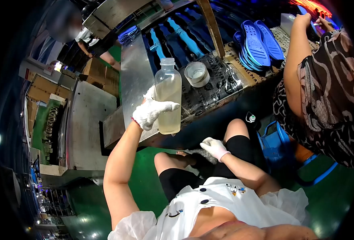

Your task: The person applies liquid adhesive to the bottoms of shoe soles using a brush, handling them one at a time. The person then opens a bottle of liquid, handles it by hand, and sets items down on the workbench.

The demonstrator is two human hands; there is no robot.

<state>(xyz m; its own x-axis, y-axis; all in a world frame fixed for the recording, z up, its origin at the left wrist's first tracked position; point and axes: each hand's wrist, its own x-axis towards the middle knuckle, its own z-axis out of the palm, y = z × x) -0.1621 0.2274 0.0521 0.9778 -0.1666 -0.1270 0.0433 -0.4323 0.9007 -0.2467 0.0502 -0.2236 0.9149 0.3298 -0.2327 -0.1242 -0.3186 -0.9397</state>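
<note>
A clear plastic bottle of pale yellowish liquid [169, 92] stands upright in my left hand [153, 111], which wears a white knitted glove and wraps round its lower half. The bottle's neck shows no cap. My right hand [214, 148], in a thin white glove, hangs over my lap beside a grey cloth [204, 153], its fingers bent together; whether it holds anything is hidden. Just right of the bottle, a round white container [197, 74] rests on the plastic-covered bench [221, 86].
Stacked blue sole-shaped pieces [257, 44] lie at the bench's right. A co-worker in a patterned top [329, 88] sits there, near a blue chair [277, 144]. Another person [89, 40] stands far left. Blue strips [183, 36] lie behind a wooden post [211, 26].
</note>
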